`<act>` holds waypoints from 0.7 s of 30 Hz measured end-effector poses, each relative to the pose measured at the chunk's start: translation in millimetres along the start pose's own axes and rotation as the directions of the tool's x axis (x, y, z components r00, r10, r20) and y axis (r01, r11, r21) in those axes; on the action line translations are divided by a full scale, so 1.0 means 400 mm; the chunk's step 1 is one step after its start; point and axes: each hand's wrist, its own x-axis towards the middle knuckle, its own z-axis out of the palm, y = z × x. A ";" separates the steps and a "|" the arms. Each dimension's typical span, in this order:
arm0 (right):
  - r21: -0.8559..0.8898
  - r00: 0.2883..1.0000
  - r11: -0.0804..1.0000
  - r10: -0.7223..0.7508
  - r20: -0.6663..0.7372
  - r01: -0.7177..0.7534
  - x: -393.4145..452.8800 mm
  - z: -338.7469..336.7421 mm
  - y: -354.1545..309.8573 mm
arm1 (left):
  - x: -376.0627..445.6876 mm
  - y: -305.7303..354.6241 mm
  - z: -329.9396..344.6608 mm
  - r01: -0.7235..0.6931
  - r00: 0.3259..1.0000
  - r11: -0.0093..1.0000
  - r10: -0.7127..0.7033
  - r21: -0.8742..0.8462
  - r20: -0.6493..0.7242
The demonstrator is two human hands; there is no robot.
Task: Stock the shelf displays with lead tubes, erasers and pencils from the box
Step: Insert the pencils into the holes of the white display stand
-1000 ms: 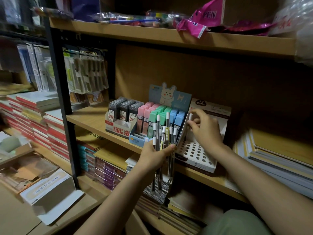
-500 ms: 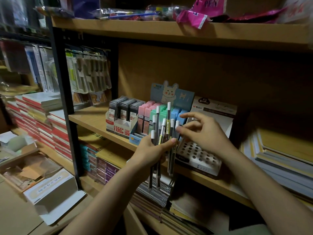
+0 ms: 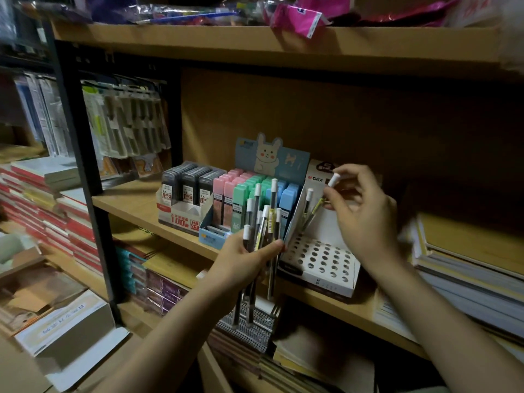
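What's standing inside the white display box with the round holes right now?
One pencil stands in the back row of the white display box; the right hand holds another above it. Most holes look empty; the hand covers the back right corner.

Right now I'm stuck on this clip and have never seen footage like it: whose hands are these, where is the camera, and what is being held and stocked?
No machine here: a person wears a wide-angle camera on the head, looking down at their own hands. The left hand grips a bundle of pencils with white caps. The right hand pinches a single pencil above the white display box, whose top is full of holes; one pencil already stands in it. On the same wooden shelf sit dark lead tubes and a tray of pastel cases with a rabbit card behind.
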 end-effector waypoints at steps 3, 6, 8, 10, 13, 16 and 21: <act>-0.031 1.000 0.999 -0.016 0.016 0.017 -0.008 0.016 0.015 | 0.001 0.000 0.010 -0.013 1.000 1.000 0.013 0.001 -0.011; -0.059 0.999 0.998 -0.024 0.049 0.027 -0.013 0.022 0.020 | -0.002 0.000 0.014 -0.015 1.000 1.000 0.015 0.010 -0.012; -0.057 0.998 0.998 -0.012 0.063 0.016 -0.014 0.024 0.020 | -0.003 -0.003 0.014 -0.010 1.000 1.000 0.010 0.007 -0.024; -0.074 0.997 0.997 0.012 0.071 -0.006 -0.008 0.027 0.017 | -0.004 -0.002 0.013 -0.003 1.000 1.000 0.003 -0.005 -0.031; -0.122 0.997 0.993 0.015 0.081 -0.005 0.004 0.039 0.009 | -0.007 0.003 0.007 -0.008 0.999 1.000 0.009 0.007 -0.051; -0.202 0.995 0.979 0.034 0.094 -0.014 0.012 0.055 0.003 | -0.010 0.006 0.003 -0.028 0.998 0.999 0.029 0.029 -0.053; -0.302 0.989 0.952 0.085 0.125 -0.044 0.000 0.078 0.002 | -0.012 0.008 0.005 -0.030 0.999 0.999 0.032 0.039 -0.039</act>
